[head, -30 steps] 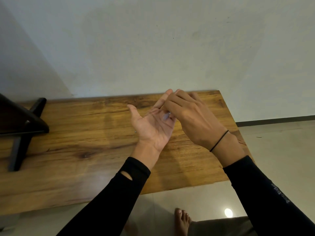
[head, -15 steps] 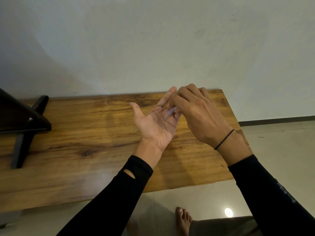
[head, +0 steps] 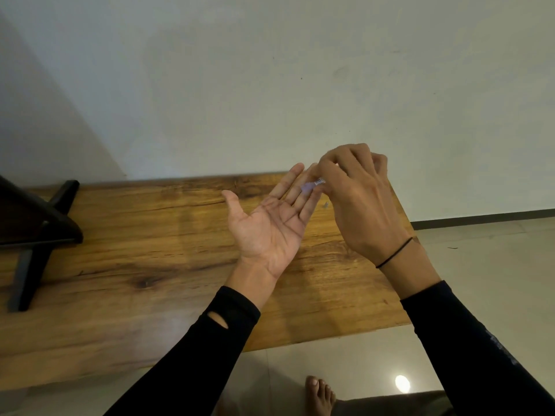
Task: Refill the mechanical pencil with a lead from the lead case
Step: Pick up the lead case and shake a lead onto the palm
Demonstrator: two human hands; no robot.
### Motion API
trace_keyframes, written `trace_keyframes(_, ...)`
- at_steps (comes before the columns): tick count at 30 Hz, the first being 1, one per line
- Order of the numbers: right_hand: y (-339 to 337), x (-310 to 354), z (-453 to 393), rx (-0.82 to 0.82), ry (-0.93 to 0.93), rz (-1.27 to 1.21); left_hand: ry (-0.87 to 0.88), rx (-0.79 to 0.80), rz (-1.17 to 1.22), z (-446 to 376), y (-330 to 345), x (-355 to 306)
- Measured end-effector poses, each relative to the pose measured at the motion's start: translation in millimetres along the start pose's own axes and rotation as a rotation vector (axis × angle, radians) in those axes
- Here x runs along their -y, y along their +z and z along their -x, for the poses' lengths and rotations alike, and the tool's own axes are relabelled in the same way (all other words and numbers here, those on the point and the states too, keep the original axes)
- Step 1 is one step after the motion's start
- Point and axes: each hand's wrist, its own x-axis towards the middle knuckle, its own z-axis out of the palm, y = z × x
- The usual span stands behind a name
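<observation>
- Wood grain fills the scene, a warm brown desk (head: pixel 150 250) stretching under both hands, with a pale wall (head: pixel 270 85) rising behind it.
- Left hand (head: pixel 270 226) is held palm up above the desk, fingers spread and stretched away from the body, thumb out to the side, nothing gripped.
- Right hand (head: pixel 357 202) sits just beside the left one, back of the hand toward the camera, fingers curled in and pressed together at the tips.
- Pinched in those right fingertips is a small pale purple and clear piece (head: pixel 312 185), blurred, hovering over the left hand's fingers; whether it is the lead case or part of the pencil, I cannot tell.
- A tiny grey speck (head: pixel 326 204) shows in the gap between the two hands, just below that pinch; too small to name.
- Black sleeves cover both forearms, and the left sleeve (head: pixel 210 340) has a small slit near the cuff.
- A thin black band (head: pixel 393 253) circles the right wrist.
- Well off to the left of the left hand, a dark stand (head: pixel 36 235) rests on the desk.
- Below the hands, past the desk's near edge, a bare foot (head: pixel 319 394) is planted on the glossy floor (head: pixel 480 265).
</observation>
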Motion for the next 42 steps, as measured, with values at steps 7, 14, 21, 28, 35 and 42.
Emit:
trace_keyframes(7,1.5,-29.3,10.8,-0.022,0.458,-0.265,0.007,0.062,0.081,-2.1,-5.7,-10.5)
trace_keyframes(14,41.9,-23.2,39.7,0.393,0.544,-0.173,0.026,0.033,0.075,-3.4,-9.1,-18.4)
trace_keyframes(21,67.2,-17.1,49.8,0.537,0.623,-0.199,0.023,0.04,0.067,-4.0,-15.9,-21.3)
trace_keyframes(28,25.5,4.5,22.5,0.087,0.314,-0.454,0.022,-0.024,-0.021,-3.0,-14.9,-19.7)
trace_keyframes(35,13.6,31.9,12.9,0.316,-0.145,-0.09,0.0,-0.157,-0.19,1.6,-11.5,-15.2)
trace_keyframes(42,16.1,32.0,9.1,0.415,-0.121,-0.04,-0.018,-0.247,-0.192,-0.9,-12.5,-8.3)
